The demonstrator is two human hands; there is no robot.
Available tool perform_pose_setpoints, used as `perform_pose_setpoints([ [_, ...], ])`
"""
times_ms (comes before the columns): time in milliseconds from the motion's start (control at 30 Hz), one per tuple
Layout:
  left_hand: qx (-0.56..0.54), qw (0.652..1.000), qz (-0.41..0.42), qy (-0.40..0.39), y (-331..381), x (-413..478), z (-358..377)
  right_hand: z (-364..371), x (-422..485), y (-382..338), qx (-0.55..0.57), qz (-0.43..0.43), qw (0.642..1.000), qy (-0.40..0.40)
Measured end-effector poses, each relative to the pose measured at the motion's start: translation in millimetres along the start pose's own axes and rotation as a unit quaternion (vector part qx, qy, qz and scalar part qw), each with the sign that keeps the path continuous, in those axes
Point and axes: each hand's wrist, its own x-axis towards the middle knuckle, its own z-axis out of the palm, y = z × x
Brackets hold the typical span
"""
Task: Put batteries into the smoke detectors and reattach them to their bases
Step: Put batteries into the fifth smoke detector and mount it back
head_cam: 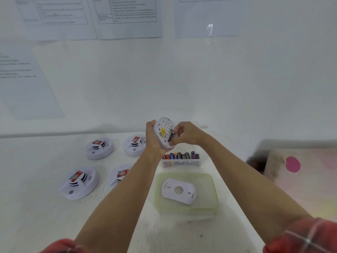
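Observation:
My left hand (152,141) grips a white smoke detector (163,128) held up above the table, its back side with a yellow label turned toward me. My right hand (184,133) pinches a dark battery (171,136) at the detector's battery slot on the right edge. Below them stands a clear tub of batteries (182,157). A white mounting base (178,191) lies loose inside a green-rimmed lid (216,196) nearer to me.
Several assembled smoke detectors sit on the white table to the left, among them one (100,147), one (134,145) and one (79,182); my left forearm partly covers another (120,175). Printed sheets hang on the wall behind. A pale cloth with a pink dot (293,164) lies at right.

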Motion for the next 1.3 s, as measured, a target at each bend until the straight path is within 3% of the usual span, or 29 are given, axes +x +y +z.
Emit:
perform_pose_setpoints([
  [433, 0.022, 1.000, 0.008, 0.013, 3.1, 5.0, -1.4, 6.6, 1.0, 4.2, 0.031, -0.011, 0.998, 0.062],
  [767, 0.009, 0.999, 0.027, 0.029, 1.2, 8.3, 6.5, -1.0, 0.9, -3.2, 0.182, 0.042, 0.960, 0.208],
  [867, 0.002, 0.998, 0.040, 0.056, 6.1, 11.1, -3.6, -11.7, -0.3, 6.9, 0.122, 0.076, 0.968, 0.204],
  [967, -0.021, 0.997, 0.041, 0.059, 9.6, 12.7, -12.7, -4.6, 2.1, 19.1, -0.053, 0.118, 0.986, 0.107],
  [1133, -0.049, 0.996, 0.059, 0.050, 13.8, 13.0, -20.9, 16.5, 4.8, 30.1, -0.247, 0.138, 0.959, 0.008],
  [1300, -0.051, 0.996, 0.066, 0.042, 21.1, 17.2, -26.9, 2.7, 22.0, 35.5, -0.235, 0.138, 0.960, 0.067],
])
